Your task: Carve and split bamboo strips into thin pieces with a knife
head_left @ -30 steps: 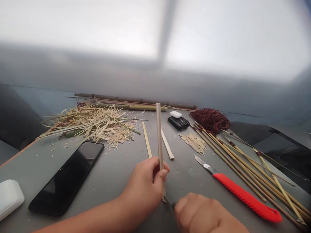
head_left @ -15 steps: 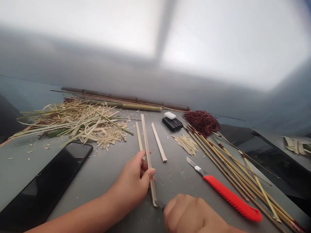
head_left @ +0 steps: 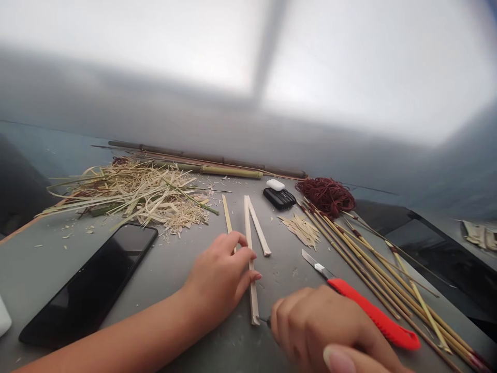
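My left hand (head_left: 221, 277) has its fingers bent around a pale, narrow bamboo strip (head_left: 248, 228), holding it lengthwise over the grey table. Closed in a fist, my right hand (head_left: 318, 318) grips a thin-tipped dark tool (head_left: 265, 320). The tool's tip touches the strip's near end; its handle is hidden inside the fist, so its kind is unclear. A shorter pale strip (head_left: 260, 230) lies just right of the held one. Another yellowish strip (head_left: 227, 215) is partly covered by my left fingers. Beside my right hand rests a red-handled utility knife (head_left: 373, 313), blade exposed.
A phone (head_left: 93, 282) lies at left, below a heap of bamboo shavings (head_left: 155, 189). Bamboo poles (head_left: 233, 171) line the back. At right are a black case (head_left: 278, 197), a dark red string bundle (head_left: 326, 197), thin slivers (head_left: 301, 230) and several bamboo sticks (head_left: 373, 254).
The held strip has shifted right and its far end lowered, now beside the shorter strip. My left fingers have changed their grip on it. My right hand has moved slightly right and up.
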Motion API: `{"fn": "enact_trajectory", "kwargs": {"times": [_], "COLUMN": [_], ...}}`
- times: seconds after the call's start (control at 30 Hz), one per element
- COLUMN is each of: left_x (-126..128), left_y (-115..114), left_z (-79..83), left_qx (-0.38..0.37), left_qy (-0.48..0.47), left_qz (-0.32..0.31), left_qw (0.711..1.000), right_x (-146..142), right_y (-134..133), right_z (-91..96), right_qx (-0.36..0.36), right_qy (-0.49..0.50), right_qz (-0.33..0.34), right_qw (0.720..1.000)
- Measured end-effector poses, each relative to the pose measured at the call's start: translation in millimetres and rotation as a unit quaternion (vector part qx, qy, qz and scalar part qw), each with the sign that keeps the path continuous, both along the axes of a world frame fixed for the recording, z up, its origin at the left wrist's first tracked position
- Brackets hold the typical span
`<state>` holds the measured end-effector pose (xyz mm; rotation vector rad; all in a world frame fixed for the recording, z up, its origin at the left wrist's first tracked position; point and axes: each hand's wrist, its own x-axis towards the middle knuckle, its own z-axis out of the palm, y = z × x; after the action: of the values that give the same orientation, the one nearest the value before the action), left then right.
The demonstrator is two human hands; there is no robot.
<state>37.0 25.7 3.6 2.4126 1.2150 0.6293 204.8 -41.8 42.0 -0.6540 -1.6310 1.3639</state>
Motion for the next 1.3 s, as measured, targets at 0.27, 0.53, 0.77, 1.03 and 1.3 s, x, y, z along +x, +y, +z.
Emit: {"fn": "enact_trajectory", "kwargs": {"times": [0.27,0.53,0.77,1.03,1.3], "left_x": [1,0,-13,21,53], "left_y": [-4,0,-4,-6,-8], "left_z": [5.5,5.1,30.9,56.1,60.6], "left_qx": [0.016,0.061,-0.064,-0.27,-0.282], "left_qy": [0.155,0.107,-0.002,-0.144,-0.189], "left_qz": [-0.116,-0.149,-0.247,-0.331,-0.293], "left_qw": [0.981,0.981,0.967,0.893,0.894], "right_x": [1,5,14,23,34], "right_y": [23,21,19,23,22], "right_z": [-6.7,-5.3,-6.1,14.6,41.5], "right_qx": [-0.105,-0.089,0.015,0.219,0.323], "right_qy": [0.121,0.121,0.004,-0.236,-0.386], "right_qz": [0.028,0.004,-0.074,-0.075,-0.063], "right_qw": [0.987,0.989,0.997,0.944,0.862]}}
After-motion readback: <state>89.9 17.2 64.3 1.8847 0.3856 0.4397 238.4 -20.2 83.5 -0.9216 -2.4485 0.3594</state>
